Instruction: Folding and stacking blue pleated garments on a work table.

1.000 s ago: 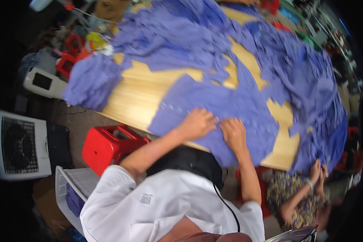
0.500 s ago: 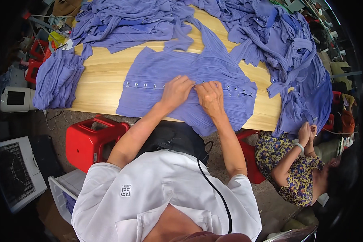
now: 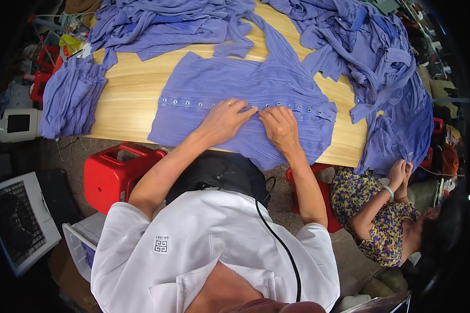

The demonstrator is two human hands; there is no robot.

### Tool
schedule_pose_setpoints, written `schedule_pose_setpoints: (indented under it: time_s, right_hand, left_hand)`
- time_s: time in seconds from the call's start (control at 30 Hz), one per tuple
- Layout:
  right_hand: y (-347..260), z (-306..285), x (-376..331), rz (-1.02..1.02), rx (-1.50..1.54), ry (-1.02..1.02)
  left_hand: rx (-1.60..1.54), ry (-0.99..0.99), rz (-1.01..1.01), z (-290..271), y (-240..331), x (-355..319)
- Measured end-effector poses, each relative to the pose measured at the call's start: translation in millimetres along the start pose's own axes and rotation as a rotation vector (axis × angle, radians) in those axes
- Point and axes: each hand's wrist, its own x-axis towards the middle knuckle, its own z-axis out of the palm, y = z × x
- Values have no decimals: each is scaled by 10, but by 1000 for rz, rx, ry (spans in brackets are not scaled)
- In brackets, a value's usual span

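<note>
**Both hands flat on the pleated garment**

Head view: your left hand (image 3: 223, 121) lies palm down on the purple pleated garment (image 3: 245, 96), fingers spread and pressing the cloth, gripping nothing. Your right hand (image 3: 280, 127) rests just beside it, also flat on the fabric, its fingertips almost meeting those of the left at the row of metal eyelets (image 3: 297, 107) that runs across the piece. Neither hand is clenched; both are open and bearing down on the cloth.

The garment is spread on the wooden table (image 3: 128, 94), its lower edge hanging over the near side in front of you. A folded stack of the same purple fabric (image 3: 70, 96) sits at the table's left end, and loose heaps of it (image 3: 371, 52) cover the far and right sides.

Below the table edge stands a red plastic stool (image 3: 115, 175). At your right, another person in a floral top (image 3: 376, 214) holds a hanging piece of the purple cloth with both hands (image 3: 400, 172).
</note>
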Motion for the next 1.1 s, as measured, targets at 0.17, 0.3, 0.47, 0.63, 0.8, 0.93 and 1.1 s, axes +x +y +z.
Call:
schedule_pose_setpoints:
  time_s: [0.17,0.3,0.47,0.63,0.8,0.93,1.1]
  right_hand:
    - [63,-104,18,196,130,-4]
    - [85,-53,29,168,80,-17]
    - [62,102,-124,72,-191,13]
    - [77,26,-128,34,-276,73]
    - [145,-19,-50,22,-302,-13]
    - [222,-22,-12,-62,-295,-6]
    - [311,-41,-35,-120,-278,2]
  left_hand:
    - [164,-35,-143,190,52,177]
    - [200,-33,-246,376,112,445]
    - [198,69,-186,615,53,288]
    - [168,82,-24,673,33,261]
    - [103,103,14,645,-11,272]
    - [-10,93,-30,606,-60,225]
    - [-198,80,-59,614,-67,231]
